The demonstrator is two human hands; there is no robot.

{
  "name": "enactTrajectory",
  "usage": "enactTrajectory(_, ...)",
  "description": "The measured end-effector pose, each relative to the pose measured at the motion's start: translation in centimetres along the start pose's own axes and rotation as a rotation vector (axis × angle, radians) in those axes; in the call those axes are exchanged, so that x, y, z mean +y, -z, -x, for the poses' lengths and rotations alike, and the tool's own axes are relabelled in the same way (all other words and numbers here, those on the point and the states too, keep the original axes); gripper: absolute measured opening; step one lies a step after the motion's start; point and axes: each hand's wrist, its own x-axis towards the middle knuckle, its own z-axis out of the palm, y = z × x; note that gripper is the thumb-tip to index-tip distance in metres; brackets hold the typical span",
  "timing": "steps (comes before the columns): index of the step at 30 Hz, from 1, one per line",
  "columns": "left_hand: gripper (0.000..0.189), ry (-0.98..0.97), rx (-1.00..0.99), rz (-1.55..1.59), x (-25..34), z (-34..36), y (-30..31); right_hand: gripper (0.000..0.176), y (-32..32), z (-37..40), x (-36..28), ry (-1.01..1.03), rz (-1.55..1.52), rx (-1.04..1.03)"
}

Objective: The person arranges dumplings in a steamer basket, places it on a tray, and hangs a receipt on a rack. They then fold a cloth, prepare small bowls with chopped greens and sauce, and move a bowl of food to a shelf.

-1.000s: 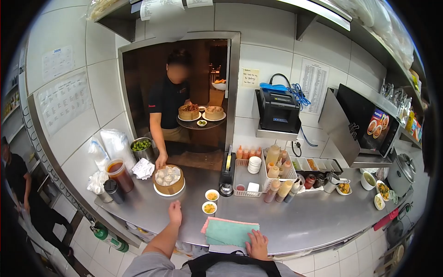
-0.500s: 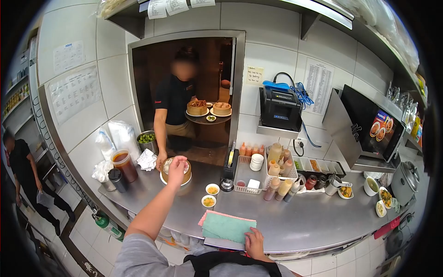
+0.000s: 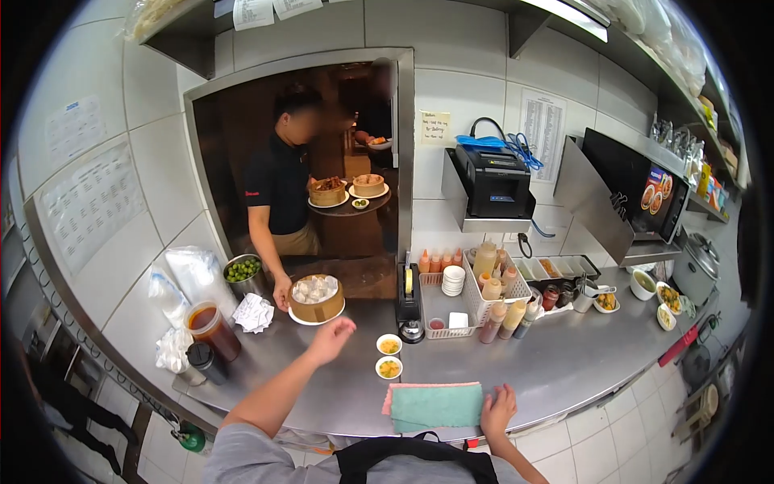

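My left hand (image 3: 331, 339) is over the steel counter, just in front of a round bamboo steamer (image 3: 315, 307) holding several white dumplings. The hand is empty, its fingers loosely bent and apart from the steamer. A white plate (image 3: 301, 321) lies under the steamer, and a co-worker's hand (image 3: 281, 293) touches its left side. My right hand (image 3: 498, 410) rests on the counter with fingers spread, beside the right edge of a folded green cloth (image 3: 436, 406) lying over a pink one. Two small bowls of yellow food (image 3: 389, 369) stand between my hands.
A co-worker (image 3: 282, 177) stands in the pass-through window, carrying a round tray (image 3: 352, 208) with two more steamers. Left are a tub of brown sauce (image 3: 213, 331) and a black-lidded cup (image 3: 205, 361). Sauce bottles (image 3: 493, 321), a bell (image 3: 412, 331) and a printer (image 3: 493, 181) are right.
My left hand has drawn back from above the steamer, uncovering the dumplings. My right hand has shifted from the cloth's edge to the counter beside it. The camera view has turned slightly.
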Motion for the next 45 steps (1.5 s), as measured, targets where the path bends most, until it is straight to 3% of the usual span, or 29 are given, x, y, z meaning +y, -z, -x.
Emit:
enactTrajectory(2, 0.013, 0.135, -0.157, -0.159, -2.1, 2.0, 0.6, 0.035, -0.2, 0.1, -0.1, -0.022, 0.039, 0.031)
enactTrajectory(6, 0.02, 0.073, -0.307, -0.328, -8.5, 5.6, 2.2, 0.032, -0.2, 0.4, -0.6, -0.028, 0.071, 0.108)
enactTrajectory(8, 0.03, -0.174, -0.056, -0.497, -11.0, 7.4, 2.7, 0.029, -0.4, 0.5, -0.7, -0.045, 0.052, 0.148)
enactTrajectory(9, 0.035, -0.063, -0.029, -0.447, -12.1, 8.3, 3.1, 0.026, -0.4, 0.5, -0.7, -0.046, 0.043, 0.167)
enactTrajectory(12, 0.034, -0.007, 0.081, -0.363, -13.9, 9.8, 3.2, 0.024, -0.6, 0.5, -0.6, -0.05, -0.015, 0.205)
enactTrajectory(16, 0.034, -0.065, -0.051, -0.531, -13.7, 9.6, 3.3, 0.024, -0.4, 0.6, -2.0, -0.111, 0.18, 0.179)
enactTrajectory(31, 0.036, -0.152, -0.031, -0.53, -15.1, 9.0, 3.4, 0.041, -2.5, -0.5, -0.6, -0.23, 0.452, 0.017)
enactTrajectory(39, 0.039, -0.1, -0.044, -0.533, -14.2, 8.6, 3.2, 0.037, -2.4, -1.1, -1.0, -0.218, 0.48, -0.047)
enactTrajectory(42, 0.035, -0.077, -0.031, -0.516, -14.7, 8.1, 3.4, 0.035, -2.2, -0.9, -1.4, -0.21, 0.49, -0.037)
enactTrajectory(45, 0.024, 0.388, 0.095, 0.214, -16.5, 6.3, 3.9, 0.034, -2.3, -1.2, -1.6, -0.193, 0.487, -0.025)
